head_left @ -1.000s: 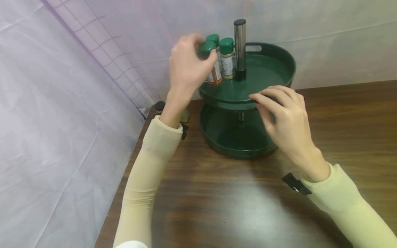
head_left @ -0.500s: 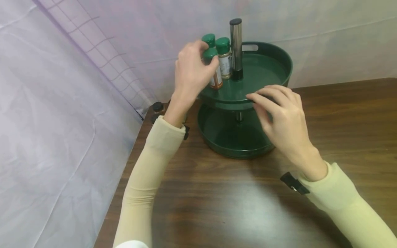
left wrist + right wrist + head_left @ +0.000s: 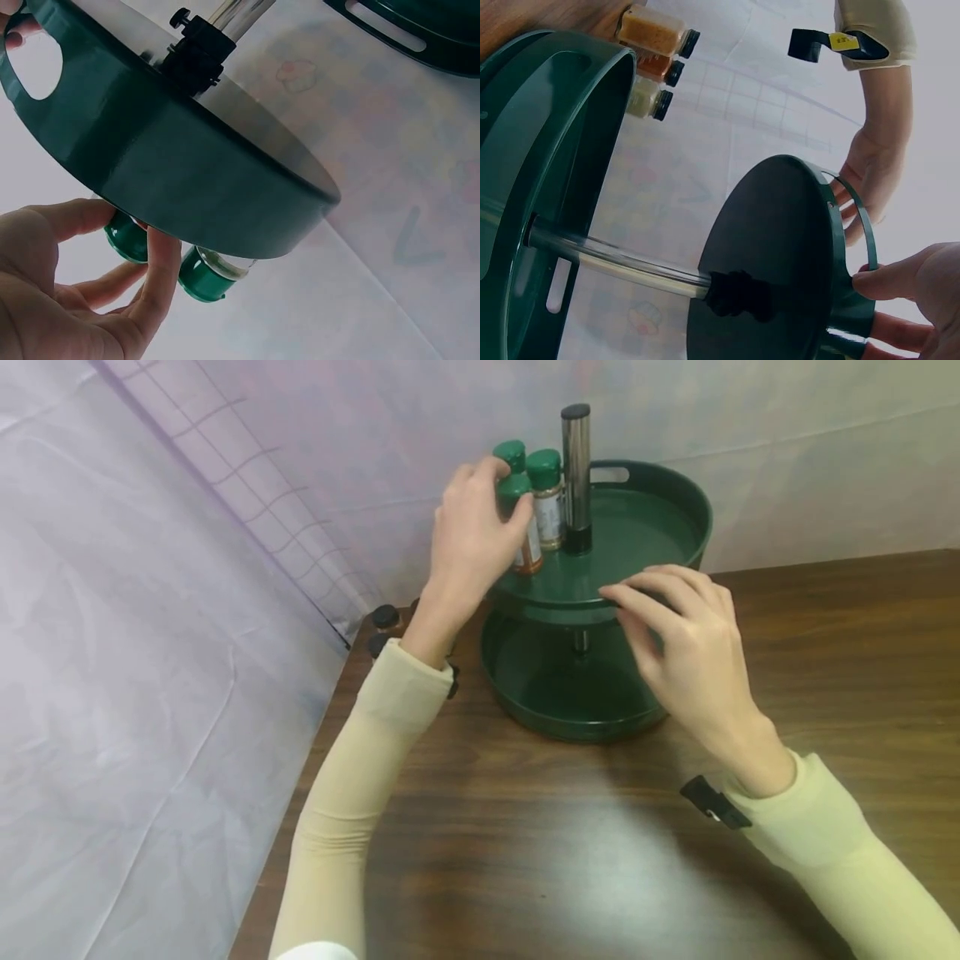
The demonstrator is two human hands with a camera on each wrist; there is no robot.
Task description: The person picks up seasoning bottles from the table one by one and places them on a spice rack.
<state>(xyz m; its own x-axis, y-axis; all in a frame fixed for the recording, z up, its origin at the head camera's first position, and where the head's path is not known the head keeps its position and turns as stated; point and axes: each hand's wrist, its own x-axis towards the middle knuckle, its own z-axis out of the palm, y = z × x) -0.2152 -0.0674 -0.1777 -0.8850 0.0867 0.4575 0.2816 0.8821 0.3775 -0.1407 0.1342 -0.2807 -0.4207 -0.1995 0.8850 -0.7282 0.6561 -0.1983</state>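
A two-tier green tray stand (image 3: 637,531) stands on the wooden table. My left hand (image 3: 476,531) pinches the green cap of a spice jar (image 3: 532,550) with orange contents, upright at the left of the upper tier. Right behind it are two more green-capped jars, a rear one (image 3: 510,454) and one (image 3: 551,514) beside the steel post (image 3: 576,485). In the left wrist view, thumb and fingers close round the held jar's cap (image 3: 127,238). My right hand (image 3: 693,647) grips the upper tier's front rim at its handle slot, thumb below (image 3: 889,281).
Several black-capped jars (image 3: 651,31) stand at the table's back left corner, partly behind my left forearm in the head view. The lower tier (image 3: 577,727) shows a bare floor. White cloth (image 3: 150,693) hangs behind and to the left of the table.
My left hand has moved slightly right and toward me with the orange jar, uncovering more of the rear jar's cap. The right hand keeps its hold on the rim.
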